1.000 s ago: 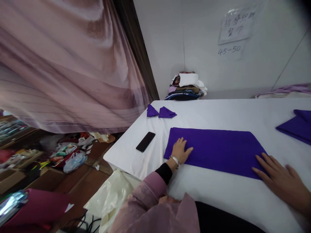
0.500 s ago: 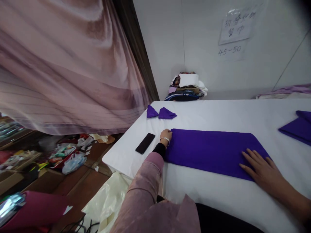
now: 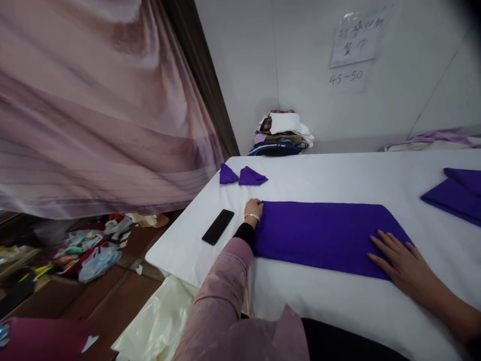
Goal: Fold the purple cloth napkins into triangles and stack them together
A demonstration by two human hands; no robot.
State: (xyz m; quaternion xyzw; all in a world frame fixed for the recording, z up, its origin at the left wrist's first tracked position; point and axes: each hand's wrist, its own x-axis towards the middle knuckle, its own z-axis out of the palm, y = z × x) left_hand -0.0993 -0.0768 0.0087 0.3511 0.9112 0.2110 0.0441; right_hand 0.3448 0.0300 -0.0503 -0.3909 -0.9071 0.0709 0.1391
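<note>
A purple cloth (image 3: 319,235), folded into a long flat strip, lies across the white table. At its far left corner, my left hand (image 3: 254,208) has its fingers closed on the cloth's edge; the fingertips are partly hidden. My right hand (image 3: 399,258) rests flat on the strip's right end with the fingers spread. Beyond my left hand lie two small folded purple cloths (image 3: 229,174), (image 3: 251,176) side by side. Another folded purple cloth (image 3: 456,196) is at the right, cut off by the view's edge.
A black phone (image 3: 218,226) lies on the white table (image 3: 319,175) left of my left hand. A stack of folded clothes (image 3: 281,134) stands by the wall behind it. A pink curtain (image 3: 112,110) hangs at the left, above a floor with plastic bags (image 3: 99,260).
The view has shifted slightly, so everything on the table sits a little further left. Both hands keep their places on the purple cloth, which looks unchanged.
</note>
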